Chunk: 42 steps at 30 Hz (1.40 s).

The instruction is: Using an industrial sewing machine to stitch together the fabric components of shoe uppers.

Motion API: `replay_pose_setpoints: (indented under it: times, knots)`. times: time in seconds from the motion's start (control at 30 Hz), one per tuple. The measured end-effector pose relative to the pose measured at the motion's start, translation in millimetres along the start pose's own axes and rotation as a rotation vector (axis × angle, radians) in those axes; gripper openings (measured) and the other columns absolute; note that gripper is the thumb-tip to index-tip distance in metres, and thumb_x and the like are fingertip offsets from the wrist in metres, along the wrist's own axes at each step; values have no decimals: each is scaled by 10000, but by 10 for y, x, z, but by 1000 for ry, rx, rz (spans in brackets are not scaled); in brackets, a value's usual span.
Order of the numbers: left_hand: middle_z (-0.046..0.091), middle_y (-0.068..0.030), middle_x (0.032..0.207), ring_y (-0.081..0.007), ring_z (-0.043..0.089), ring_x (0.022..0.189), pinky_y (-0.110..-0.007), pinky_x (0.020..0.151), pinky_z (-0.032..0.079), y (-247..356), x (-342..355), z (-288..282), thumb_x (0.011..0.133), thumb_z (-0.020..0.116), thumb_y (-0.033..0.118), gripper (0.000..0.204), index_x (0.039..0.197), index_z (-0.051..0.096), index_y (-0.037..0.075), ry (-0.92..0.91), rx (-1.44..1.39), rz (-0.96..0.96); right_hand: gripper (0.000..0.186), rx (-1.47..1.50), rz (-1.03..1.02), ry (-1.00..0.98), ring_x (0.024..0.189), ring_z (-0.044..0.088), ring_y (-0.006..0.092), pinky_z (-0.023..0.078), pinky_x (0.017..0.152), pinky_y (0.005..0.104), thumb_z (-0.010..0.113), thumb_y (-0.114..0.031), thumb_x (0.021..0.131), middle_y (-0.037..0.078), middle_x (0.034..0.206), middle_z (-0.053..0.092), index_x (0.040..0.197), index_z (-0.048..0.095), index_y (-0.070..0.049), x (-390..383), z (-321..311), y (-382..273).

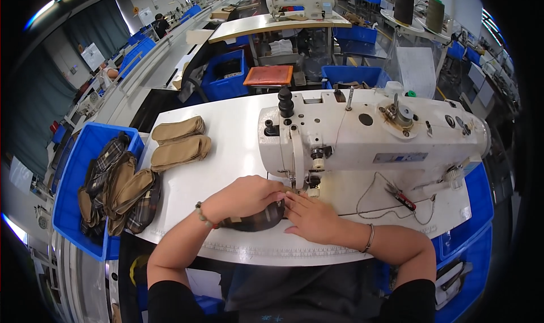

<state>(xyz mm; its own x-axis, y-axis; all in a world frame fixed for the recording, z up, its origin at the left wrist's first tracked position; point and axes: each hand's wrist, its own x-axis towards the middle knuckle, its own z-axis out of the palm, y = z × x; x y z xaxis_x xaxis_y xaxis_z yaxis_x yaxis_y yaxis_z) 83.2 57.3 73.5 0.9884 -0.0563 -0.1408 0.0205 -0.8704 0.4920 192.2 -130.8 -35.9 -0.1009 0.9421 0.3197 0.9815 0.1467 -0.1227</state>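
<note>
Cloth (253, 220), eight o'clock from the machine (351, 127), is being pinched by the left hand (247, 195), pressed by the flattened right hand (313, 215), seemingly unfinished; ten o'clock from there, stacks (180, 153) are lying, done or waiting unclear

White industrial sewing machine (340, 144), dark fabric piece (260, 220) in front of it, tan fabric stacks (180, 151) left of it, blue bin (66, 209) with dark plaid pieces (148, 207) farther left
</note>
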Motion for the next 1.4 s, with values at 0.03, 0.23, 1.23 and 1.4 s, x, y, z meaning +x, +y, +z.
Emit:
replay_pose_setpoints:
  times: [0.03, 0.23, 1.23, 1.4]
  knots:
    - [669, -153, 836, -370, 649, 814, -447, 714, 521, -42, 112, 54, 985, 522, 244, 243, 953, 657, 45, 0, 118, 15, 591, 12, -12, -35, 1320, 488, 277, 392, 1101, 444, 689, -443, 843, 134, 1300, 579, 1235, 599, -11, -1, -22, -16]
    - [667, -123, 886, -347, 649, 862, -439, 744, 527, -252, 219, 393, 971, 535, 229, 220, 915, 658, 56, 144, 72, 0, 579, 58, 6, -16, 1317, 476, 317, 398, 1078, 469, 693, -429, 837, 129, 1275, 573, 1231, 601, -15, -8, -57, -55]
    - [688, -113, 824, -323, 660, 817, -393, 687, 523, -326, 194, 413, 925, 634, 255, 199, 904, 721, 77, 253, -104, 83, 593, 187, -38, -111, 1236, 502, 370, 351, 1084, 496, 673, -523, 838, 160, 1194, 559, 1167, 598, -36, 31, -122, -4]
    - [689, -152, 796, -347, 653, 729, -380, 678, 515, -478, 313, 548, 913, 657, 262, 213, 921, 739, 65, 241, -291, 24, 609, 180, -39, -34, 1219, 509, 364, 366, 1059, 475, 670, -515, 837, 159, 1155, 579, 1182, 608, -17, -11, -115, -53]
